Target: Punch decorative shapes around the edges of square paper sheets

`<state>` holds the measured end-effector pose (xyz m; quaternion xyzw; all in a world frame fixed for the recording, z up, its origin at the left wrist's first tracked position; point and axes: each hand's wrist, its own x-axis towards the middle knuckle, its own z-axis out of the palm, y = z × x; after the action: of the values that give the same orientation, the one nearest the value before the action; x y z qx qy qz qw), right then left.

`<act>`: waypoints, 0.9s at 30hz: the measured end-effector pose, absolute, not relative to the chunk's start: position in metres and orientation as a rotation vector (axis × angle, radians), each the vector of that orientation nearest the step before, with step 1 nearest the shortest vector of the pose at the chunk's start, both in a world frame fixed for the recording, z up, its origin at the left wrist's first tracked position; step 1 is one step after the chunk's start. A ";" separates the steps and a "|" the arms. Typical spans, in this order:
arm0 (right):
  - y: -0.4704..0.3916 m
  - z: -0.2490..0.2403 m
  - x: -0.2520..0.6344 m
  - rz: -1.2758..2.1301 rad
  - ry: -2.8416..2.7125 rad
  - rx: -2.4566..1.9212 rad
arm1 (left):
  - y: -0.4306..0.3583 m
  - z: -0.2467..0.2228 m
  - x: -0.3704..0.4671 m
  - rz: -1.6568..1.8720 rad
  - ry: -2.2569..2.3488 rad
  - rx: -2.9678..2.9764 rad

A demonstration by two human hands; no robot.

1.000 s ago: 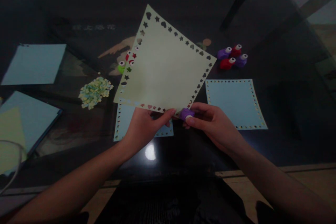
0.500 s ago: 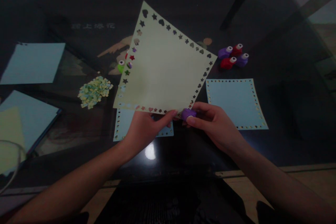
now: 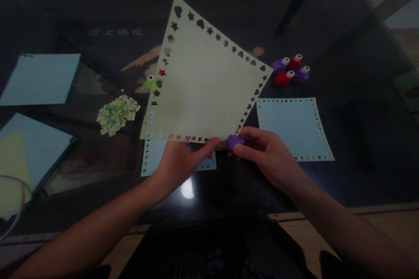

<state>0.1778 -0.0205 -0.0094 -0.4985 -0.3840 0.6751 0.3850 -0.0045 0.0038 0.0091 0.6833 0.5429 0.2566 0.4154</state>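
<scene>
Left hand (image 3: pixel 178 161): thumb and fingers pinching yellow sheet (image 3: pixel 209 78). Right hand (image 3: pixel 271 154): purple punch (image 3: pixel 235 142) pinched; far fingertips hidden, possibly underneath.

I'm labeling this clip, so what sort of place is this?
Probably a craft workspace: a dark, glossy table holds a pile of tiny paper cutouts, a cluster of red and purple punches, and a blue sheet with a punched border.

Glossy dark table (image 3: pixel 356 139), white light reflection (image 3: pixel 187 188), pale brown floor (image 3: pixel 389 231), dim room
</scene>
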 end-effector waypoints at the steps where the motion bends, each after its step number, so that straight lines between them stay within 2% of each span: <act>1: -0.020 -0.009 0.178 1.717 -0.985 -1.271 | 0.004 0.009 -0.005 0.653 1.357 1.716; 27: -0.021 -0.010 0.178 1.742 -0.980 -1.218 | 0.004 0.005 -0.005 0.694 1.363 1.758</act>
<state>0.1783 -0.0210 -0.0103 -0.4792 -0.3857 0.6853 0.3899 -0.0055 0.0039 0.0050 0.6933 0.5376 0.2735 0.3944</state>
